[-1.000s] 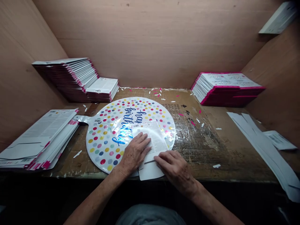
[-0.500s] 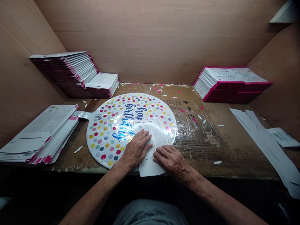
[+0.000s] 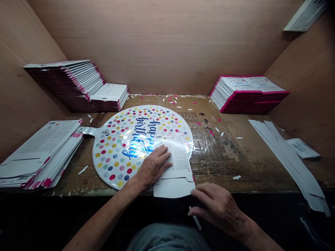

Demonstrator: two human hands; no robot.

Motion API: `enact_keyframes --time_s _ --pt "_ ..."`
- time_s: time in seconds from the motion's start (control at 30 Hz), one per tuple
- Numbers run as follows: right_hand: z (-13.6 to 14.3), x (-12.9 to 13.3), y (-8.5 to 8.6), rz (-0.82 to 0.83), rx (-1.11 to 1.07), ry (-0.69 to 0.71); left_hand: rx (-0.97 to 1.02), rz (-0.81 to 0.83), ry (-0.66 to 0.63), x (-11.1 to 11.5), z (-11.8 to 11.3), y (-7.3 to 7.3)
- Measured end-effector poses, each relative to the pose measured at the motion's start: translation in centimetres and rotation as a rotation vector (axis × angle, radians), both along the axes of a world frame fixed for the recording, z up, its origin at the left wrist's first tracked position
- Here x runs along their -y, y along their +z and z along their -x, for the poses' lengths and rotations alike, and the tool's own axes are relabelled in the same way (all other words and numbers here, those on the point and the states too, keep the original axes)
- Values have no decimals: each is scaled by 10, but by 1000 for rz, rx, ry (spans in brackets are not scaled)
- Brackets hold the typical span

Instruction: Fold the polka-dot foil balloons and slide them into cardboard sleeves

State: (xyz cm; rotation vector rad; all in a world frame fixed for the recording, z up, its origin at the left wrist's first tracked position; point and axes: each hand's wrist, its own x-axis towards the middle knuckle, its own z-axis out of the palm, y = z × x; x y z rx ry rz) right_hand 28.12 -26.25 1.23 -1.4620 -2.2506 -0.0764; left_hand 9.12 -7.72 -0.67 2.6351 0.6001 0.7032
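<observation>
Rests the left hand (image 3: 154, 165) palm-down on a white printed carton (image 3: 176, 167), across the right part of a round dotted sheet (image 3: 112, 164) lettered "happy birthday". Holds the right hand (image 3: 217, 204) at the carton's near right corner, thumb and forefinger parted, with a thin white strip (image 3: 196, 223) beside the thumb. Includes a pink-edged stack (image 3: 78, 85) at rear left, a second stack (image 3: 248, 99) at rear right, a loose pile (image 3: 39, 144) at front left and long white strips (image 3: 286, 158) at far right. Shows small paper scraps (image 3: 211, 132) scattered over brown cardboard (image 3: 220, 164).
</observation>
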Motion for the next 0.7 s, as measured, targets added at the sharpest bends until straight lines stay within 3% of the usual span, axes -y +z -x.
enact_keyframes --time_s 0.07,0.17,0.27,0.37,0.53,0.7 --pt "5 0 -9 -138 39 -15 78 -13 36 7 5 2" --pt "13 -10 -27 -203 100 -7 132 -39 10 25 22 5" --pt "14 -14 -39 -224 79 -8 27 -55 -123 42 44 3" --pt "9 -15 -40 -218 46 32 -60 -63 -153 49 57 -4" --pt "5 -23 -28 -126 -153 52 -18 -29 -49 56 55 -3" --pt "13 -40 -15 227 -483 -165 13 147 229 65 41 1"
